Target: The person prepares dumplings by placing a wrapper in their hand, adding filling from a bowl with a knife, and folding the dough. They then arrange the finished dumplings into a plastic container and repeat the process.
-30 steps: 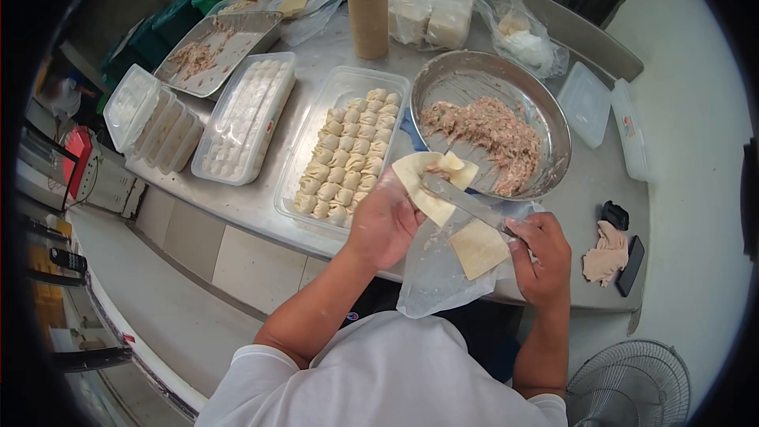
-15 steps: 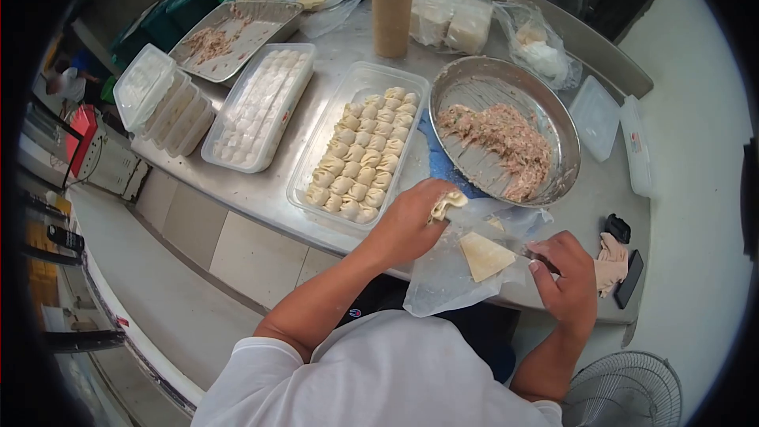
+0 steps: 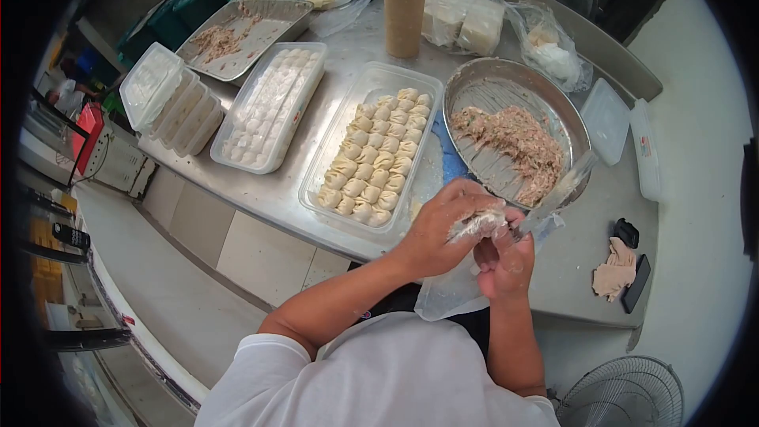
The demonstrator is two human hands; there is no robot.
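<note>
Pale and floury, the dough [image 3: 484, 224] lay between the two hands over the near edge of the steel desk [image 3: 336, 87], just below the pan [image 3: 492, 164]. The left hand [image 3: 443, 225] was curled around it, fingers bent inward, while the right hand [image 3: 507, 261] met it with bent fingers and also gripped a blade [image 3: 568, 182], which slanted up across the pan's near rim. So much of the dough was hidden that its folds, and any filling, could not be made out, and its edge was hard to tell from floured skin. A hard squeeze could have torn it or forced filling through a gap; too much dry flour could have kept its edges from sticking. With the blade held so close to the work, a turn of the right wrist could have nicked the dough or knocked the rim. A plastic sheet [image 3: 451, 292] hung over the desk's near edge below the hands, where a dragging wrist might have pulled it off. Finished dumplings [image 3: 375, 156], cream-coloured and pleated, sat in close rows in a tub [image 3: 378, 77] left of the pan, some touching, so they might have stuck together.
</note>
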